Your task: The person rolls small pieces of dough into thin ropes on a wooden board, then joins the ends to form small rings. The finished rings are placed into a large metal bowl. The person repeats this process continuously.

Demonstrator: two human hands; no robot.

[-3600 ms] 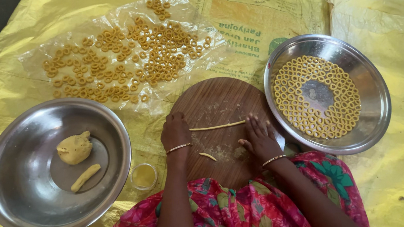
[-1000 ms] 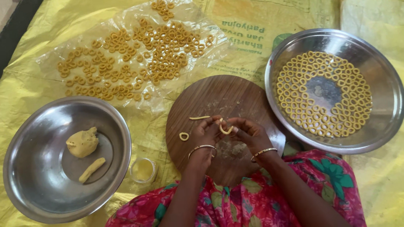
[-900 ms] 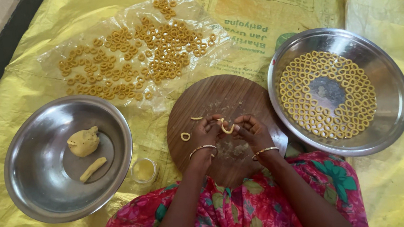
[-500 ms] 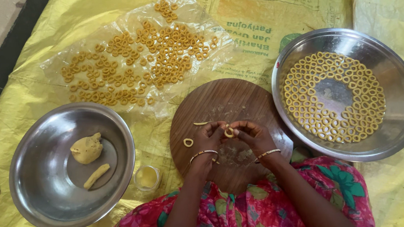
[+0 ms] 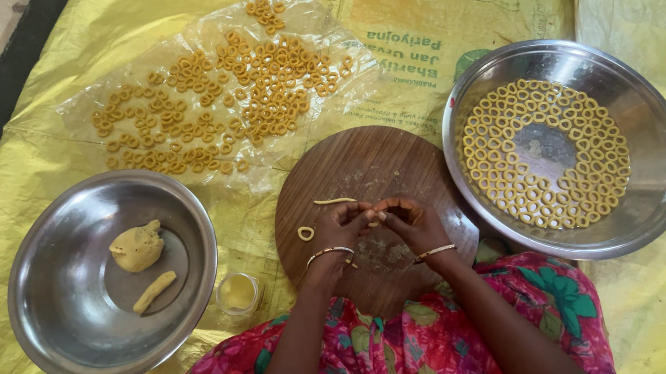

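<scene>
The yellow sheet (image 5: pixel 33 161) on the floor fills the frame and carries everything else.

Two steel vessels are noted. The right bowl (image 5: pixel 662 177), at right of centre, is lined with dough rings (image 5: pixel 500 124) laid flat in close circles around a bare middle. The left bowl (image 5: pixel 42 325), at lower left, holds a dough lump (image 5: pixel 136 246) and, just below it, a short dough roll (image 5: pixel 153 291), apart from each other.

A clear plastic film (image 5: pixel 333 26) at upper centre is covered with scattered rings (image 5: pixel 217 100), mostly in a single layer.

The round wooden board (image 5: pixel 363 159) lies at centre, between the bowls. A small jar (image 5: pixel 239 292) of pale yellow content stands just beside its lower left edge.

On the board, the left hand (image 5: pixel 338 232) and right hand (image 5: pixel 411 224) are brought together, fingertips meeting. A thin dough strip (image 5: pixel 392 202) is pinched between them and curved into an arch; whether its ends are yet joined cannot be told. One finished ring (image 5: pixel 306 233) lies just left of the left hand; a straight dough piece (image 5: pixel 335 201) lies just above it.

Judgement on the step in hand: the ends should be overlapped slightly and pressed lightly, so that the join holds without flattening the strip. Thickness should be kept even, and the loop matched to the finished ring beside it.
</scene>
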